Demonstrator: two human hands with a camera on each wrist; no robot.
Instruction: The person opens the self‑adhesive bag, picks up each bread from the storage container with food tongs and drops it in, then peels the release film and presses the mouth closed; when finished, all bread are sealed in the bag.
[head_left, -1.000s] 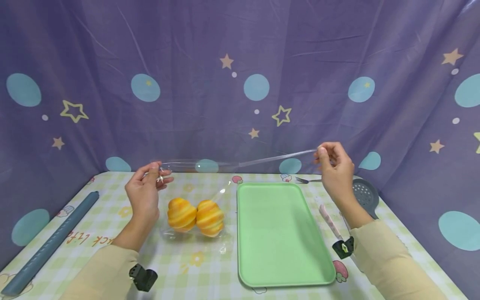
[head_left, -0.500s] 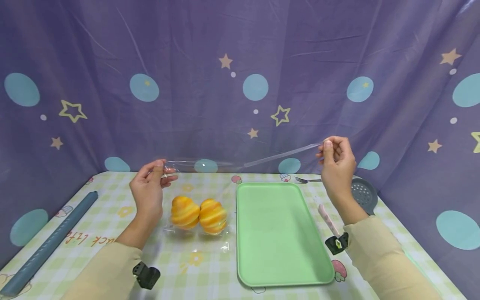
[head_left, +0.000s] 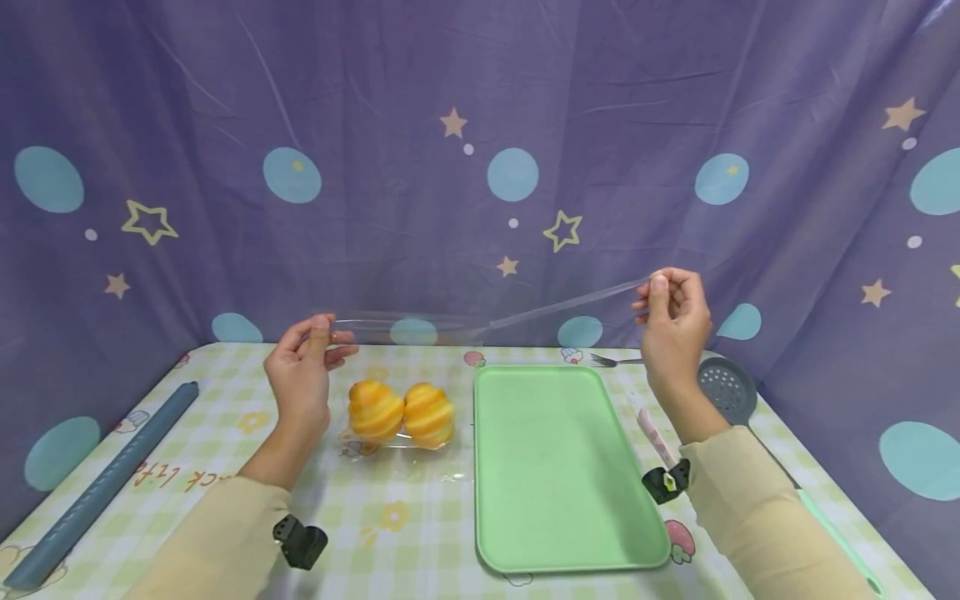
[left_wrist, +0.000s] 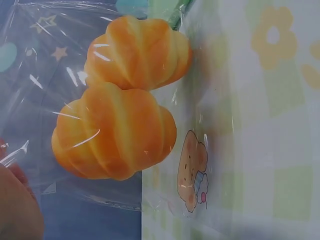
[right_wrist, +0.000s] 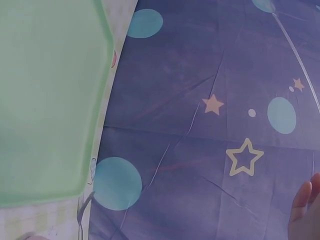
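In the head view, my left hand (head_left: 298,375) pinches the upper left corner of a clear plastic bag (head_left: 453,477). Two yellow-orange, ridged bread rolls (head_left: 375,411) sit side by side low in the bag; the left wrist view shows the rolls (left_wrist: 117,132) larger through glossy film. My right hand (head_left: 677,333), raised over the right side of the table, pinches the end of a thin clear strip (head_left: 570,302). This strip runs taut, slanting down to the bag's upper right. Whether the bag's bottom touches the table cannot be told.
A light green tray (head_left: 562,475) lies right of the bag. Beyond it are a fork (head_left: 611,362), a pink-handled utensil (head_left: 656,437) and a grey slotted skimmer (head_left: 727,390). A long blue-grey box (head_left: 105,483) lies at far left. A purple curtain (head_left: 375,167) stands behind.
Both hands have risen slightly; the left has also shifted to the right. The bag with the rolls has moved up and to the right, the strip still stretched between the hands.
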